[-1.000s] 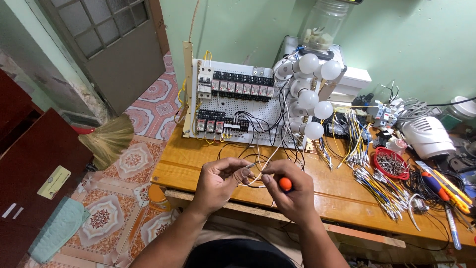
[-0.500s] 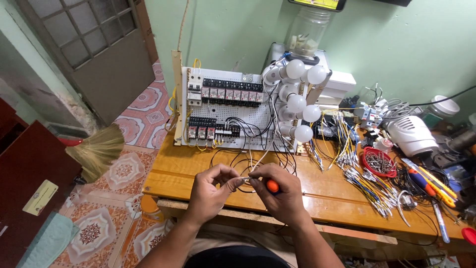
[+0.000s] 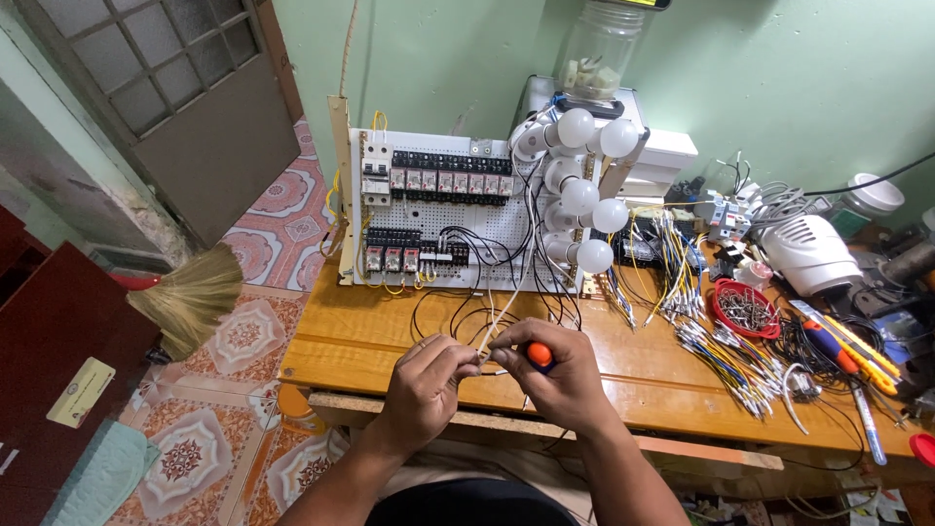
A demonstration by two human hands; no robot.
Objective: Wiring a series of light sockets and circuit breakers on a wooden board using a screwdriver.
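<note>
Two bare hands meet over the near edge of the wooden surface (image 3: 390, 341). The left hand (image 3: 427, 388) has its fingers (image 3: 456, 358) pinched narrow on the end of a pale wire (image 3: 494, 317), which runs up and away from the fingertips toward the white relay panel (image 3: 438, 209). The right hand (image 3: 557, 378) is curled tight around a screwdriver (image 3: 539, 355) whose orange handle end shows between thumb and forefinger, touching the left fingertips. Black wire loops (image 3: 458, 310) lie just beyond the fingers. Well to the right of them sit white bulbs (image 3: 584, 195), a bundle of cut wires (image 3: 726, 351) and a red dish of small parts (image 3: 747, 309).
</note>
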